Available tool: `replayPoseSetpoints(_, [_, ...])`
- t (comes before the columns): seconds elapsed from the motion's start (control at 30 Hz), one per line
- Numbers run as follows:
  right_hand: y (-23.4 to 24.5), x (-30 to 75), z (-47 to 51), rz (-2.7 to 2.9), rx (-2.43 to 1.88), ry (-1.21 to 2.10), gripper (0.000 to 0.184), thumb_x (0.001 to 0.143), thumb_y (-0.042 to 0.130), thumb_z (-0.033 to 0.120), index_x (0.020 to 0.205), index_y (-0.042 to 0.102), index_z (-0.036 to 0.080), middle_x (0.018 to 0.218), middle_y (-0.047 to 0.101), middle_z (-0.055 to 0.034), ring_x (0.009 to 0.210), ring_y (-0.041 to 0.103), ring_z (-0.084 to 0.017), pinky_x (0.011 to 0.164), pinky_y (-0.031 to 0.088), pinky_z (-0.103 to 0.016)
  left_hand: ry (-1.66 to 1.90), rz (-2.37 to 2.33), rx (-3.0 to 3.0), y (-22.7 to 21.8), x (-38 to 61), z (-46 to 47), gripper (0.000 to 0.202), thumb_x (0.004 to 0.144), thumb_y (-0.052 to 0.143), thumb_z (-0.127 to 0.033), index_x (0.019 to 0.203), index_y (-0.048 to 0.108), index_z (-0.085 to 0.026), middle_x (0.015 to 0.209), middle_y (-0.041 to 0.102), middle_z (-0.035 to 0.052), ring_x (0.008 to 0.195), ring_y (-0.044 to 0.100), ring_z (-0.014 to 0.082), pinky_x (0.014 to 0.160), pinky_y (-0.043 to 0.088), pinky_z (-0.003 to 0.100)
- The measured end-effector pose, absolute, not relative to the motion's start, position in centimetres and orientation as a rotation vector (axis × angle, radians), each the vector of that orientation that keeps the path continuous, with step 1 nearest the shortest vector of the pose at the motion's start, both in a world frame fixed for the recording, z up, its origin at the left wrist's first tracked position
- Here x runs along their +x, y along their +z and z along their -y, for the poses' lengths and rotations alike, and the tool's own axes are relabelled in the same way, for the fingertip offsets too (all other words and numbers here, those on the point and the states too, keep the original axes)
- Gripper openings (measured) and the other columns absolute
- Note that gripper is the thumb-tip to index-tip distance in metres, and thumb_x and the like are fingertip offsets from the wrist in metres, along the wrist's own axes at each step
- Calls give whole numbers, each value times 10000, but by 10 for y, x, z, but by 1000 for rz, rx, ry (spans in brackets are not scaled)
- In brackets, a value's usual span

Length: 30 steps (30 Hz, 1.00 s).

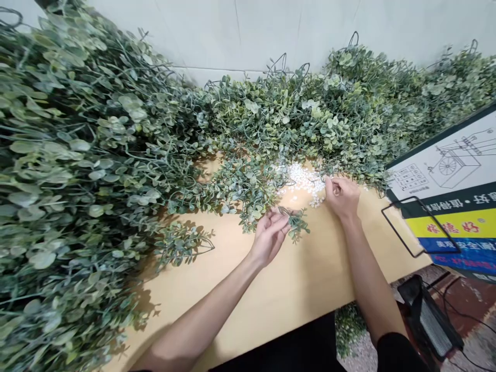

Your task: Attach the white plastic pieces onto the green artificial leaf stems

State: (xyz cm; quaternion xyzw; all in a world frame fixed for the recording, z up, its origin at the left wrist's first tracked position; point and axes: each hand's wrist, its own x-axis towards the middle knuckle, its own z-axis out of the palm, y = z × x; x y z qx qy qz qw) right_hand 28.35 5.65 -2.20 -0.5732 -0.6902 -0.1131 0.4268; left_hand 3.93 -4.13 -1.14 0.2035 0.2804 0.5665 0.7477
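My left hand (270,236) is closed on a small artificial leaf sprig (297,223), held by its stem end over the middle of the table. The sprig's leaves point right. My right hand (344,197) is at the right edge of a pile of tiny white pieces (300,176), thumb and fingers pinched together. What it pinches, if anything, is too small to make out. Just beyond my left hand lies a loose leafy bunch (251,188). Another sprig with a looped stem (182,242) rests alone on the tabletop (271,299) to the left.
Large heaps of artificial foliage (77,155) fill the left side, and more greenery (349,113) lines the back along a pale wall (251,31). A printed cardboard box (457,196) with a black wire frame (418,256) stands at right. A black device (430,315) with cables sits below the table.
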Motion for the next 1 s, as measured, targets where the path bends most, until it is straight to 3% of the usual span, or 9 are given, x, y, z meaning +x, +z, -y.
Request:
replayPoseSetpoints(0.17, [-19, 280, -53, 1944, -1374, -203, 265, 964, 631, 315, 716, 648, 226, 671, 688, -23, 700, 635, -200, 752, 448, -355, 1258, -643, 437, -8, 39, 39, 447, 825, 842, -229, 1213, 627, -288, 1026, 676, -17, 885, 687, 117, 881, 600, 304])
replayPoseSetpoints(0.4, [-14, 274, -45, 2085, -1379, -122, 187, 915, 682, 293, 742, 656, 226, 794, 731, -28, 847, 614, -228, 849, 436, -382, 1235, -684, 476, -8, 35, 41, 247, 794, 855, -225, 917, 645, -179, 1071, 629, 10, 928, 661, 141, 898, 616, 371])
replayPoseSetpoints(0.53, [-14, 271, -44, 2123, -1360, -59, 160, 931, 640, 228, 771, 657, 225, 794, 715, -33, 863, 599, -232, 845, 428, -381, 1311, -673, 492, -10, 37, 40, 241, 755, 854, -173, 841, 629, -168, 927, 597, 0, 863, 604, 119, 789, 550, 257])
replayPoseSetpoints(0.63, [-14, 267, -44, 2120, -1354, -18, 165, 968, 603, 223, 816, 665, 224, 798, 709, -36, 865, 597, -233, 860, 432, -384, 1313, -666, 493, -11, 38, 38, 252, 733, 852, -143, 885, 655, -177, 908, 618, -2, 783, 571, 98, 695, 487, 215])
replayPoseSetpoints(0.73, [-11, 263, -41, 2106, -1353, -3, 155, 1012, 585, 264, 900, 685, 226, 841, 731, -38, 880, 596, -236, 871, 432, -388, 1268, -642, 509, -12, 38, 39, 257, 750, 852, -148, 941, 688, -198, 963, 664, 4, 807, 616, 103, 750, 518, 234])
replayPoseSetpoints(0.9, [-8, 254, -35, 2118, -1332, -10, 140, 1031, 589, 306, 980, 694, 230, 964, 756, -58, 955, 601, -250, 890, 433, -403, 1222, -671, 641, -15, 38, 45, 208, 740, 904, -192, 850, 728, -170, 1046, 712, 37, 948, 699, 151, 959, 561, 334])
replayPoseSetpoints(1.0, [-9, 249, -33, 2118, -1321, -33, 130, 1028, 588, 285, 1066, 696, 224, 1070, 754, -78, 1029, 598, -265, 920, 440, -421, 1155, -703, 729, -20, 38, 50, 271, 679, 949, -179, 782, 701, -147, 1099, 734, 57, 911, 714, 149, 930, 566, 331])
